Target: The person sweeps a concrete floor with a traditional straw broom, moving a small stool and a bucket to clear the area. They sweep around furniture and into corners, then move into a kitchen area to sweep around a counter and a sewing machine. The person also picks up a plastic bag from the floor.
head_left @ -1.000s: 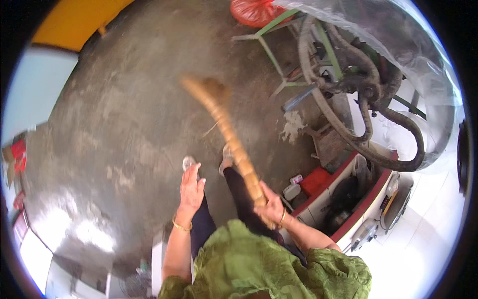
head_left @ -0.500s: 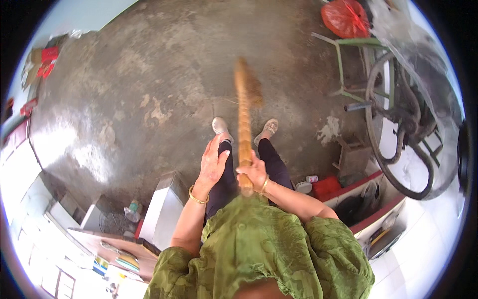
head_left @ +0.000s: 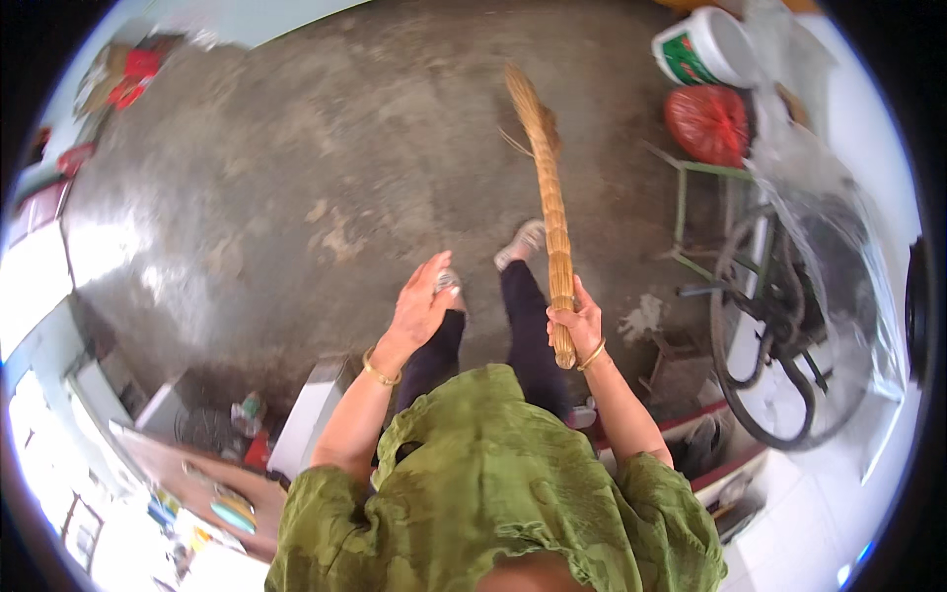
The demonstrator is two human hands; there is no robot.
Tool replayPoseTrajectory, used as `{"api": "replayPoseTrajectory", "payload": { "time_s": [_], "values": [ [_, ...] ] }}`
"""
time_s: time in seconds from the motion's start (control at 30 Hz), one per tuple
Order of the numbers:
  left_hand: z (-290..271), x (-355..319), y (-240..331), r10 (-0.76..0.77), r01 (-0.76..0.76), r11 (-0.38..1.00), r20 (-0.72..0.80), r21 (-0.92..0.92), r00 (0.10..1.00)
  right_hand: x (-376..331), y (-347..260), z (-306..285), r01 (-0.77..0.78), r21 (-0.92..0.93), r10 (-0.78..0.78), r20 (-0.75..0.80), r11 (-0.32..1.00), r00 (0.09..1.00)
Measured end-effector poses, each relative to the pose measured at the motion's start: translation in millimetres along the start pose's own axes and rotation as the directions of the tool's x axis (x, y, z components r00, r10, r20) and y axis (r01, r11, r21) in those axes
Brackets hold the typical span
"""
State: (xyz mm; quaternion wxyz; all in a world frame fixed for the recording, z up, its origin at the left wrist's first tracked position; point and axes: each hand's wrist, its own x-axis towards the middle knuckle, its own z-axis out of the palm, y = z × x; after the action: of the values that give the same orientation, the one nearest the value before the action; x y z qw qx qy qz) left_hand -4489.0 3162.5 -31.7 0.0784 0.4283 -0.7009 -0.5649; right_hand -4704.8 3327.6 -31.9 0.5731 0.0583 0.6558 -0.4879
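A long straw broom (head_left: 554, 207) with a bound, yellow-brown handle stands out ahead of me, its far end over the concrete floor. My right hand (head_left: 582, 318) is wrapped round the handle near its butt end. Some loose straw sticks out to the side by the far end, and the brush part is mostly hidden behind the handle. My left hand (head_left: 422, 304) hangs in the air to the left, holding nothing, its fingers stretched out. It is apart from the broom. A gold bangle circles each wrist.
At the right lie a red plastic bag (head_left: 708, 124), a white bucket (head_left: 702, 47), a green metal frame (head_left: 681, 207) and a large dark wheel (head_left: 725, 365) under clear plastic. A white-sided cabinet (head_left: 314, 414) stands at the near left. Cartons (head_left: 109, 79) sit at the far left.
My right hand has swung the broom to the right, away from my left hand. The feet have stepped, the right one now further forward. More of the bucket shows at the far right.
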Motion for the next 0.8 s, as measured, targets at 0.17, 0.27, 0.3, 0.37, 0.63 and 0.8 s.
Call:
{"api": "replayPoseTrajectory", "payload": {
  "time_s": [0.17,0.27,0.3,0.37,0.63,0.8],
  "values": [
    [60,80,15,-0.145,0.184,0.874,0.12,-0.45,0.982,90,-33,-83,-0.06,0.291,0.126,-0.212,0.955,0.969],
    [133,143,10,-0.351,0.519,0.775,0.436,-0.361,0.829,158,-36,-100,-0.078,0.49,0.222,-0.243,0.868,0.944],
    [143,152,11,-0.422,0.594,0.7,0.44,-0.397,0.792,153,-42,-74,-0.137,0.55,0.282,-0.188,0.824,0.941],
    [154,174,21,-0.532,0.687,0.535,0.436,-0.491,0.726,146,-52,-22,-0.148,0.488,0.238,-0.128,0.86,0.963],
    [157,237,75,-0.53,0.389,0.375,0.15,-0.841,0.835,190,-130,-9,-0.047,-0.018,0.05,0.305,0.999,0.951],
    [195,280,126,-0.445,0.463,0.321,0.3,-0.826,0.844,194,-167,-57,0.196,-0.191,-0.177,0.111,0.962,0.978]
  ]
}}
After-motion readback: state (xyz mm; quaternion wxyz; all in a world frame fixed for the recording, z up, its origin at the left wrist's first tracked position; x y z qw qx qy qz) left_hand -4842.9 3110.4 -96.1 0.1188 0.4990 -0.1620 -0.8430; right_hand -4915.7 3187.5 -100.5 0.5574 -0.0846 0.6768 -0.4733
